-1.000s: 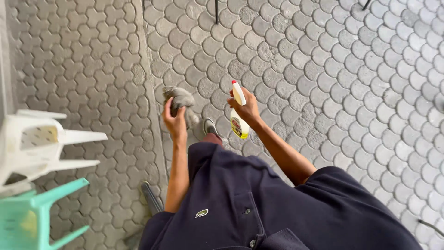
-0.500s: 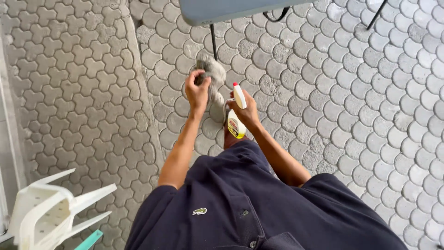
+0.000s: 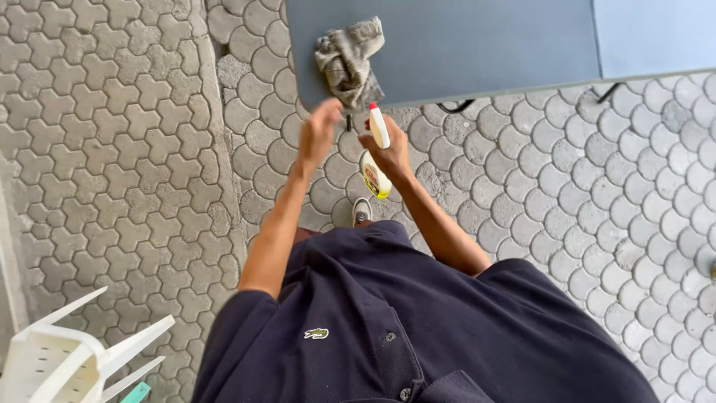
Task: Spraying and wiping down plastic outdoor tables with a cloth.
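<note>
Grey rag (image 3: pixel 347 63) lies crumpled on the table edge (image 3: pixel 477 88), just beyond the open, empty left hand (image 3: pixel 321 127) (the nearer one); right hand (image 3: pixel 389 148) grips a spray bottle (image 3: pixel 377 153) upright.

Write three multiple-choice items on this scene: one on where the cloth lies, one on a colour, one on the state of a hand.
1. Where is the grey cloth?
A. On the paving
B. On the table, near its edge
C. On the white plastic chair

2. What colour is the cap of the spray bottle?
A. Red
B. Blue
C. Black

3. What is the right hand doing?
A. Hanging empty
B. Pressing the cloth
C. Gripping the spray bottle

Answers: 1 B, the cloth sits crumpled on the dark tabletop by its near edge. 2 A, a red tip tops the white bottle. 3 C, its fingers close around the bottle, while the left hand is just below the cloth.
</note>
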